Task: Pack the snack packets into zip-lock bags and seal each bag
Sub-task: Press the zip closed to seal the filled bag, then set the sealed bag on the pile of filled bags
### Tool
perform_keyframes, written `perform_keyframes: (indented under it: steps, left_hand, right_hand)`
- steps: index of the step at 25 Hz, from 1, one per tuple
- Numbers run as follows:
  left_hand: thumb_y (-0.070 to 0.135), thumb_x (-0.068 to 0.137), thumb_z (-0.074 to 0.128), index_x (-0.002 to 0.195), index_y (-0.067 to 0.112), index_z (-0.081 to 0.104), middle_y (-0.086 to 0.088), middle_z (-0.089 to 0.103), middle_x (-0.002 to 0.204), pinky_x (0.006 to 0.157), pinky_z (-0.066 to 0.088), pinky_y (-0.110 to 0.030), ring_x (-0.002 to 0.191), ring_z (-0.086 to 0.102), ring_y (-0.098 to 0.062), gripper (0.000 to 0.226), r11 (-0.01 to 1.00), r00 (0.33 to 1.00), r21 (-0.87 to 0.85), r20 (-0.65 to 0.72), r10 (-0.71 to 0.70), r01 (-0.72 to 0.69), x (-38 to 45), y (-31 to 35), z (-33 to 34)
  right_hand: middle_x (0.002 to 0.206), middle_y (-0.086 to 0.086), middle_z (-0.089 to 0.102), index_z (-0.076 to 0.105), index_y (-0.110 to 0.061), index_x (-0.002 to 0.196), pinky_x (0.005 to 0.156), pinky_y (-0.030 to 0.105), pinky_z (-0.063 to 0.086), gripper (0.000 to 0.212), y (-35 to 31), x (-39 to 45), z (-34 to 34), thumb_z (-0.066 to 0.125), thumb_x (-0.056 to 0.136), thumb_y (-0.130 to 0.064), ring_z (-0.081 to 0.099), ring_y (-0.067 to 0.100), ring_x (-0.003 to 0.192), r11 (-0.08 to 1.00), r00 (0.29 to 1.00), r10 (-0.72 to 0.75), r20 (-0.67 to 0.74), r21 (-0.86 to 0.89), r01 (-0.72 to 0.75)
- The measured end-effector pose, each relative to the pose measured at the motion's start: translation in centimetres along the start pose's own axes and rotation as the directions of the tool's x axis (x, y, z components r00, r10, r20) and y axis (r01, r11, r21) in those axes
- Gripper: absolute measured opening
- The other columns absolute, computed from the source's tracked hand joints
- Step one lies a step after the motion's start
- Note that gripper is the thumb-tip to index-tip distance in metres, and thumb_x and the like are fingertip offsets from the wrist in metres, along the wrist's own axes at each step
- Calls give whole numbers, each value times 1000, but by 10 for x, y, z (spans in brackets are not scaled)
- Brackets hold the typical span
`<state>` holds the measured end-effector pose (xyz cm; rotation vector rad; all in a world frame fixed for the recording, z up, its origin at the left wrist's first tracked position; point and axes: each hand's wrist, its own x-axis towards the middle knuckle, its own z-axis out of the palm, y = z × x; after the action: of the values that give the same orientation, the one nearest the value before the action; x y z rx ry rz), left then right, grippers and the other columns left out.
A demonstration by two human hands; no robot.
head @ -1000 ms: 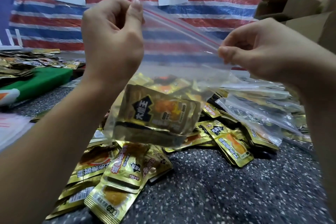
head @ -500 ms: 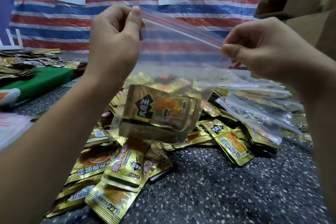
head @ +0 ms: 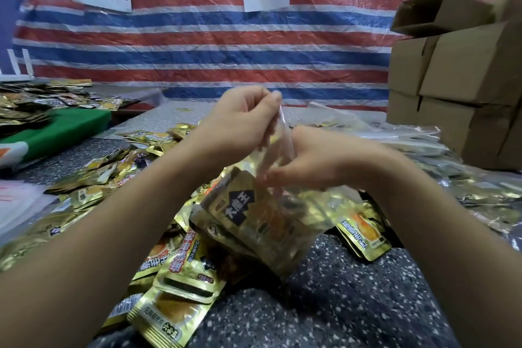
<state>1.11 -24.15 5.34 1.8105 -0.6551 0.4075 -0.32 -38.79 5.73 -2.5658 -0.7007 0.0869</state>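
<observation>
Both hands are right together now, up above the speckled grey desk (head: 353,305). The left hand (head: 240,121) sits higher, its fingers curled and pinching the top edge of the clear plastic zip-lock bag (head: 271,223). The right hand (head: 308,161) is just below and beside it, fingers curled onto the bag's upper part a little further down. The picture is smeared there, so I cannot tell whether the zip strip is fully pressed closed.

The bag hangs straight down from the two hands, its long axis running from the pinched mouth at the top, down and slightly toward the person, with the closed bottom lowest and nearest the desk. Inside it, gold foil snack packets with a black label (head: 240,206) are stacked in the lower half, tilted, the label facing up and to the left.

Directly under the hands lies the loose heap of gold foil snack packets (head: 175,285), spreading left and right. Off beyond the right hand lie more clear plastic bags (head: 418,141) and brown cardboard boxes (head: 457,70).

By my reckoning this is the sealing step: the mouth is gathered, both hands equally close to it, and what matters next is running the fingers along that top edge.
</observation>
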Motion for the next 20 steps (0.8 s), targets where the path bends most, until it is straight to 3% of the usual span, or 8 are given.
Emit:
perform_keyframes:
  steps: [2, 5, 8, 10, 12, 15, 18, 20]
  left_hand:
    - [25, 105, 39, 82, 7, 60, 1, 62, 65, 58, 48, -25, 54, 55, -12, 36, 994, 995, 38, 0, -100, 100, 2, -8, 3]
    - [33, 105, 37, 93, 14, 60, -8, 67, 90, 74, 52, -35, 82, 64, -27, 32, 985, 966, 148, -255, -44, 84, 9, -16, -4]
    - [34, 103, 38, 88, 31, 52, 1, 64, 91, 77, 52, -34, 88, 63, -21, 20, 990, 926, 142, -371, 71, -19, 8, -14, -11]
    - [33, 102, 39, 90, 35, 50, 4, 62, 93, 78, 53, -37, 88, 63, -19, 17, 988, 935, 149, -341, 95, -46, 7, -13, -9]
    - [31, 103, 41, 89, 37, 49, 7, 61, 93, 75, 53, -33, 87, 63, -17, 17, 984, 952, 173, -287, 101, -52, 5, -13, -6]
    - [32, 103, 42, 90, 35, 51, 7, 62, 92, 72, 55, -34, 79, 64, -14, 16, 979, 965, 199, -249, 85, -34, 2, -14, -6]
    - [33, 102, 43, 93, 29, 54, 8, 63, 90, 72, 57, -39, 74, 65, -14, 16, 976, 965, 217, -249, 77, -22, 2, -15, -8]
    - [33, 102, 42, 96, 26, 57, 7, 63, 90, 73, 56, -39, 77, 65, -15, 17, 973, 966, 232, -250, 71, -11, 3, -15, -8]
  right_hand:
    - [64, -6, 70, 72, -21, 78, 44, 19, 39, 16, 8, 4, 4, 66, 92, -21, 56, 7, 51, 996, 998, 60, -2, 60, -60]
    - [61, 0, 68, 73, -11, 82, 44, 19, 41, 15, 27, 11, -2, 63, 93, -8, 50, 9, 45, 900, 958, 194, -212, 428, -87]
    - [63, 3, 68, 66, -4, 85, 59, 26, 52, 14, 49, 27, -18, 59, 97, -7, 59, 15, 58, 506, 807, 418, -418, 845, 175]
    - [76, 4, 68, 61, -6, 105, 51, 21, 52, 13, 62, 39, -31, 52, 102, -15, 62, 12, 58, 187, 751, 515, -413, 909, 371]
    - [103, 13, 65, 51, -6, 127, 51, 23, 54, 28, 75, 48, -40, 44, 106, -22, 66, 14, 62, -11, 761, 557, -334, 913, 408]
    - [119, 18, 65, 47, -3, 133, 87, 36, 59, 34, 93, 56, -43, 34, 107, -21, 71, 25, 91, -9, 730, 647, -221, 955, 297]
    - [112, 16, 69, 54, -7, 122, 95, 48, 54, 31, 100, 60, -46, 34, 104, -23, 71, 29, 95, 64, 671, 718, -183, 978, 198]
    - [115, 19, 64, 49, -4, 128, 105, 63, 40, 40, 100, 61, -50, 29, 105, -29, 66, 36, 103, 31, 719, 678, -150, 984, 176]
